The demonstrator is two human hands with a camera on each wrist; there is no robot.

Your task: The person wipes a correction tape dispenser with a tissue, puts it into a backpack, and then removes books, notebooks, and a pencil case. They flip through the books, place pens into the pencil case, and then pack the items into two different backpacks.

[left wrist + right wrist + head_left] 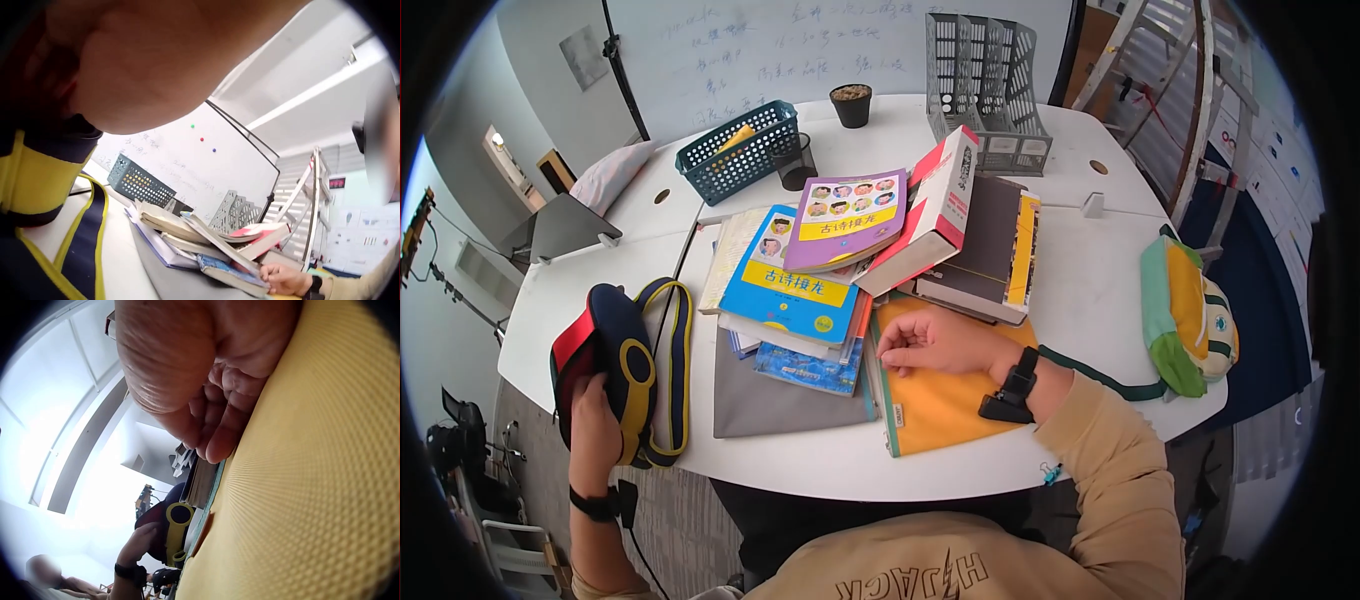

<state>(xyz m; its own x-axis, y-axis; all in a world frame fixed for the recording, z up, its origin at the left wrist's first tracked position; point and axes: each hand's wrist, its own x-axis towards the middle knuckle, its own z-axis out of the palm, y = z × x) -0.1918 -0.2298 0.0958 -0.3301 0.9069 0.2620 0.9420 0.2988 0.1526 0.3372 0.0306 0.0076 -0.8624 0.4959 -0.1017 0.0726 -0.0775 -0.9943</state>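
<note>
On the table's left side lies a navy bag [635,350] with red lining and a yellow-edged strap. My left hand [594,425] is at its red opening, with the fingertips hidden inside; I cannot tell how they are bent. My right hand [945,342] rests on an orange-yellow fabric pouch [950,410] with green trim, fingers loosely curled around nothing. Just beyond it are piled books: a purple one [840,225], a blue one [785,280] and a thick red-and-white one [935,210] leaning on a dark thick book [975,250]. A grey pouch [750,405] lies under the pile.
A green-and-yellow bag [1185,315] sits at the right edge, its strap running toward my right wrist. At the back stand a teal basket [730,165], a black mesh cup [796,165], a plant pot [852,107] and a grey file rack [985,90]. A binder clip [1052,473] lies near the front edge.
</note>
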